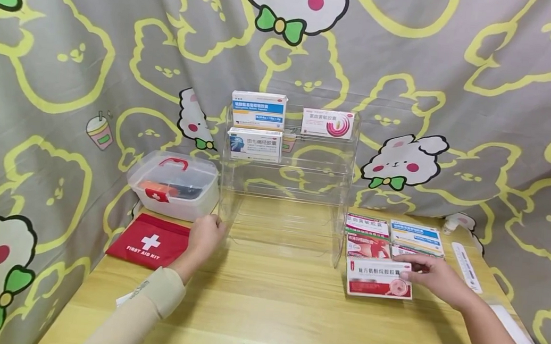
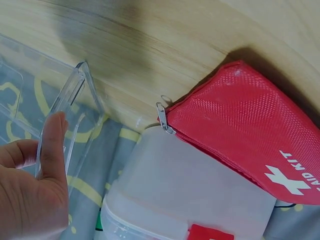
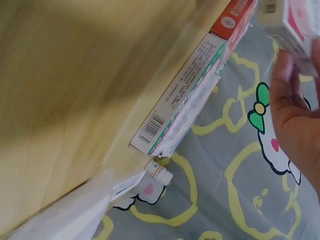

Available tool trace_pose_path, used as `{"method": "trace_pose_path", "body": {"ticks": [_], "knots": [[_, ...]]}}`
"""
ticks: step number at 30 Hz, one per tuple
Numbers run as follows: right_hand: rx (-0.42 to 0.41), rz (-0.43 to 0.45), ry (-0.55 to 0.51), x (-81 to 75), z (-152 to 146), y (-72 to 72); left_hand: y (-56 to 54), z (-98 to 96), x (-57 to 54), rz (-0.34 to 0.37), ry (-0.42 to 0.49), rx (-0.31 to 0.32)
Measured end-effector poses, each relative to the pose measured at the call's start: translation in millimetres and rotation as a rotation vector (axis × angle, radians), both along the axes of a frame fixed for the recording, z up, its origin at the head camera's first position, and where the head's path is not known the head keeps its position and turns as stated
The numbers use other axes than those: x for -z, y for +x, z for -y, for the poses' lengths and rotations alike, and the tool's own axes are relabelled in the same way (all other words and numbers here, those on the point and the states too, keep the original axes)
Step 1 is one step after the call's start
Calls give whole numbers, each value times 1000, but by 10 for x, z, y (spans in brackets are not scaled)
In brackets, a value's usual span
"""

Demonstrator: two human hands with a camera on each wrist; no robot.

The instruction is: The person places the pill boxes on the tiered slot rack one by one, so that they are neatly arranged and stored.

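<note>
In the head view my right hand (image 1: 436,279) grips a white and red medicine box (image 1: 373,283) by its right end, above the table at the right. The right wrist view shows this hand (image 3: 300,100) with fingers and thumb around the box (image 3: 287,25), which is cut off by the frame. My left hand (image 1: 206,239) pinches the left side edge of a clear tiered display rack (image 1: 297,168); the left wrist view shows the thumb and fingers on that rack's edge (image 2: 75,95). Two boxes stand on the rack's left, one above the other, and a pink-white box (image 1: 328,124) stands at top right.
Stacked medicine boxes (image 1: 368,245) lie right of the rack, with a blue-white box (image 1: 416,237) beside them. A small white bottle (image 1: 451,224) and a white strip (image 1: 466,267) are farther right. A red first aid pouch (image 1: 150,240) and a translucent case (image 1: 178,184) are at left.
</note>
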State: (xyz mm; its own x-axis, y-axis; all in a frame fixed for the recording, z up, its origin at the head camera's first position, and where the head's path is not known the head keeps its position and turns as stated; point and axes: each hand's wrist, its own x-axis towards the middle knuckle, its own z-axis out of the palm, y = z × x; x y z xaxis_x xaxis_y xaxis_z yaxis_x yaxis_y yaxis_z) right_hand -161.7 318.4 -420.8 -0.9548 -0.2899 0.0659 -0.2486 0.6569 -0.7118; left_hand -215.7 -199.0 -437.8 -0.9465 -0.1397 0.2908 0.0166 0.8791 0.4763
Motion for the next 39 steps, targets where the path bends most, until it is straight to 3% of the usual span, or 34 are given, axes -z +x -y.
{"method": "trace_pose_path", "body": {"ticks": [5, 9, 13, 17, 21, 25, 28, 33, 39], "knots": [[170, -71, -121, -122, 42, -11, -7, 24, 5, -15, -16, 4], [270, -134, -150, -346, 190, -75, 2, 36, 19, -15, -13, 2], [298, -168, -159, -672, 384, -224, 18, 50, 48, -12, -14, 2], [304, -179, -179, -1101, 614, -469, 21, 73, 56, 10, -7, -9], [278, -239, -288, -1517, 860, -759, -6, 88, 28, 2, -2, -5], [239, -286, -394, -1788, 1102, -1010, -32, 97, -19, -27, -2, -3], [228, -309, -400, -1869, 1265, -1172, -29, 102, -33, -21, -6, -6], [241, -368, -306, -1881, 1459, -1375, -21, 77, -27, -7, -25, 12], [225, -446, -180, -1833, 1606, -1479, -30, 22, -9, -23, -23, 13]]}}
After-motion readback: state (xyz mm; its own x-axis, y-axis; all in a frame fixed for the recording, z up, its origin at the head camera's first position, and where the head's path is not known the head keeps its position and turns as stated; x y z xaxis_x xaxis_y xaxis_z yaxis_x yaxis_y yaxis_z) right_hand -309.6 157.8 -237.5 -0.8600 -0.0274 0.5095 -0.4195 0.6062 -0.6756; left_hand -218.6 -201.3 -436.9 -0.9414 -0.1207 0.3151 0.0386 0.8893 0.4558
